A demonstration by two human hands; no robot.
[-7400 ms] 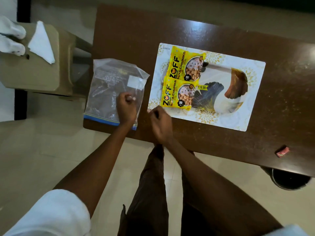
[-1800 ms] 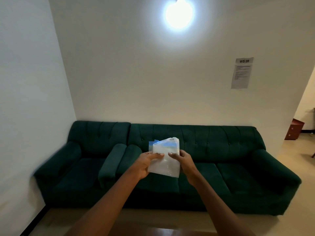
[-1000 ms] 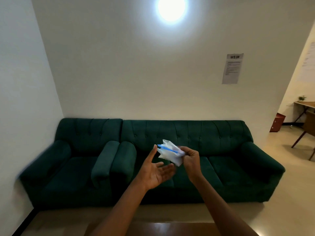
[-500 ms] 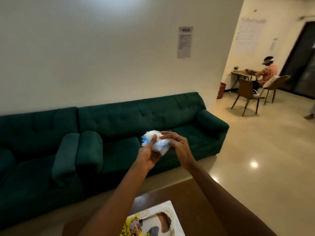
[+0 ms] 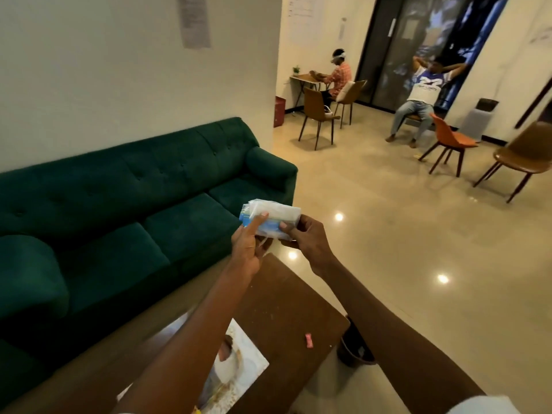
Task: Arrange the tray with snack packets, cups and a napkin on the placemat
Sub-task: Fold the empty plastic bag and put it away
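- Placemat (image 5: 239,375): flat on table (image 5: 286,312), low in frame, mostly hidden under left forearm; sliver of yellow at its near edge, too little showing to name.
- No tray, cups or napkin in view; task judged early.
- Left: green sofa (image 5: 125,210) along wall, paper sheet (image 5: 194,20) stuck above it.
- Left hand (image 5: 246,249): raised above table's far end, thumb pressed on bag (image 5: 268,218), fingers curled under; gripping it.
- Bag: clear plastic, blue strip, folded into a small wad, held between both hands, well clear of table. Likely being compacted to get it out of the way; a guess.
- Right hand (image 5: 307,243): closed on bag's right end, thumb on top, fingers beneath.
- Table: dark brown, scuffed; small pink scrap (image 5: 309,340) near right edge, apart from placemat.
- Bin (image 5: 354,348): dark, on floor just beyond table's right corner; plausible destination for bag.
- Right: glossy tiled floor with lamp reflections, chairs (image 5: 448,143), two seated people in background.
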